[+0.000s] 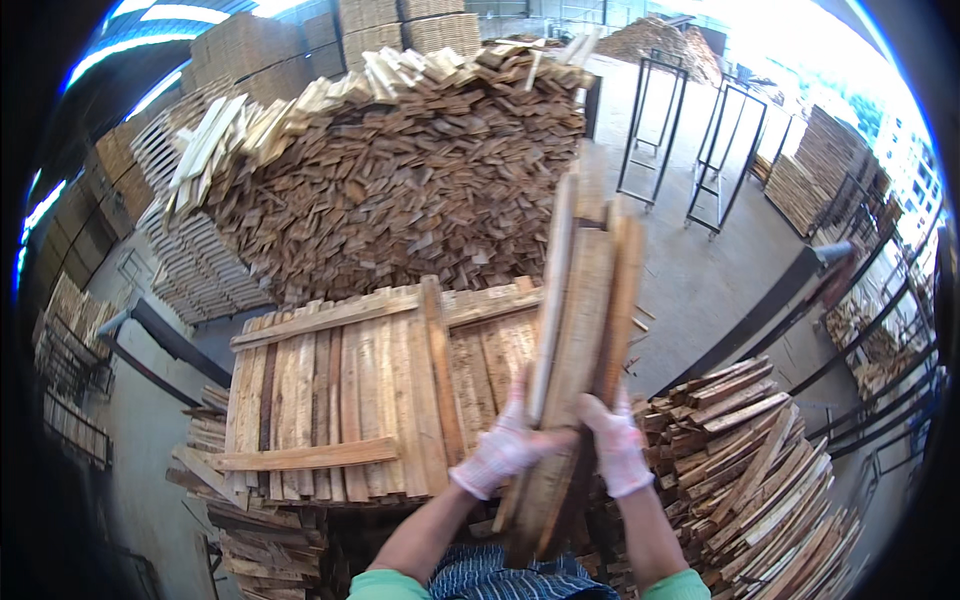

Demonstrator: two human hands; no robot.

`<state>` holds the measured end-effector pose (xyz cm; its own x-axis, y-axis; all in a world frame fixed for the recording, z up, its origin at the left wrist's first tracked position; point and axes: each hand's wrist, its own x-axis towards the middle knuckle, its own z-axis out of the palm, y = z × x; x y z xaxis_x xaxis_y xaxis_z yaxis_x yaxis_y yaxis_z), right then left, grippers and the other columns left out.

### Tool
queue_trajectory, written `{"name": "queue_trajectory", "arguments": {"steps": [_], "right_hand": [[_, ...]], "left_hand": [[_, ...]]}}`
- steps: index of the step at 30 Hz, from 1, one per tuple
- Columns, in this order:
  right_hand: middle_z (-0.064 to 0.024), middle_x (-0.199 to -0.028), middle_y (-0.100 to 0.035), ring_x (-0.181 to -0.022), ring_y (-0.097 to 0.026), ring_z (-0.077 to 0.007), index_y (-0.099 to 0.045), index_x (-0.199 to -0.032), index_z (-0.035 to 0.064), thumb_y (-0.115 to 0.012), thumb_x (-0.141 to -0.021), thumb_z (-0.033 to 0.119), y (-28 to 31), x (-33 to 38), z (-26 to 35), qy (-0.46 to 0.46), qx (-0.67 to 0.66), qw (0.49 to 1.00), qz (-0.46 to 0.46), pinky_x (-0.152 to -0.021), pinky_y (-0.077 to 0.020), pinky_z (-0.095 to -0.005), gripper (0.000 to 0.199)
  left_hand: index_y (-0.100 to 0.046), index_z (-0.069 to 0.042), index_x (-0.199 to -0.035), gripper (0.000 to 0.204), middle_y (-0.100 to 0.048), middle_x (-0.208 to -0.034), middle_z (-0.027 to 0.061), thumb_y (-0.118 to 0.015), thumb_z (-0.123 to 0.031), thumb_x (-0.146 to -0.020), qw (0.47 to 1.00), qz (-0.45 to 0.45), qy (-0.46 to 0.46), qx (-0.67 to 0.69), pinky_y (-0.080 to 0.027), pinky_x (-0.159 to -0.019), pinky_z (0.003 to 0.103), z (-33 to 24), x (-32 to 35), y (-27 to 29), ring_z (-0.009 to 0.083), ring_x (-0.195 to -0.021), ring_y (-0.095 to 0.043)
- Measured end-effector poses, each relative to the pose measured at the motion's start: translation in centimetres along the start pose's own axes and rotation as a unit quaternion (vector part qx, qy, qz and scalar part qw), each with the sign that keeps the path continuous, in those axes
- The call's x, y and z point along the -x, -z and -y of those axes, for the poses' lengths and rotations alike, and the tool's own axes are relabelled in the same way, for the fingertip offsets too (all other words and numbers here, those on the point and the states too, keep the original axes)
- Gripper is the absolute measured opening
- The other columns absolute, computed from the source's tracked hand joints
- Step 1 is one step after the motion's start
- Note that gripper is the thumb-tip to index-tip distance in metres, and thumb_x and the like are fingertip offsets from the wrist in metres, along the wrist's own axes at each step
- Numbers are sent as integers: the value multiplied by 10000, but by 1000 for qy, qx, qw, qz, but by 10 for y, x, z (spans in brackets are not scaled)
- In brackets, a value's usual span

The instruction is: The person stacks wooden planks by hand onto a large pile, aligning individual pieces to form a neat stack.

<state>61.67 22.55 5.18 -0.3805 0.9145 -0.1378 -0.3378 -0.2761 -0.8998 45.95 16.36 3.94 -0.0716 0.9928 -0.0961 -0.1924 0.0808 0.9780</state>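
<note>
Several long wooden boards (pixel 578 320) stand nearly upright in a bundle between my two gloved hands. My left hand (pixel 512 447) wraps the bundle's left side near its lower part, thumb across the front. On the other side my right hand (pixel 610 438) grips the boards at about the same height. The upper ends are slightly blurred. Left of the bundle lies a layer of boards (pixel 345 400) set side by side. Across that layer rest crosswise boards (pixel 305 455) near its front and back edges, and one board (pixel 440 370) runs lengthwise over it.
A stack of loose boards (pixel 745 465) rises at my right, another stack (pixel 265 550) at lower left. Beyond the layer stands a huge heap of short wood pieces (pixel 400 190). Dark metal frames (pixel 652 130) stand on the concrete floor at far right; dark rails (pixel 770 305) flank the workplace.
</note>
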Motion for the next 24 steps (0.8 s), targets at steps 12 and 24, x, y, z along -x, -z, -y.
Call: {"name": "queue_trajectory", "arguments": {"steps": [12, 24], "right_hand": [[-209, -1413, -522, -1267, -532, -237, -155, -1569, -60, -844, -805, 394, -226, -70, -157, -200, 163, 951, 169, -1083, -414, -335, 1125], [-323, -1314, -545, -1217, -554, -451, -358, -1502, 24, -735, -839, 461, -55, -163, -168, 43, 683, 726, -68, -992, -483, -484, 879]], "left_hand": [[44, -100, -1606, 1270, -466, -1452, 250, -876, -238, -740, 823, -338, 194, -414, -442, -1126, 428, -34, 150, 405, 340, -1278, -551], [-15, -70, -1602, 1263, -337, -1542, 277, -872, -362, -721, 739, -333, 316, -493, -400, -1142, 439, -26, 128, 414, 420, -1352, -472]]}}
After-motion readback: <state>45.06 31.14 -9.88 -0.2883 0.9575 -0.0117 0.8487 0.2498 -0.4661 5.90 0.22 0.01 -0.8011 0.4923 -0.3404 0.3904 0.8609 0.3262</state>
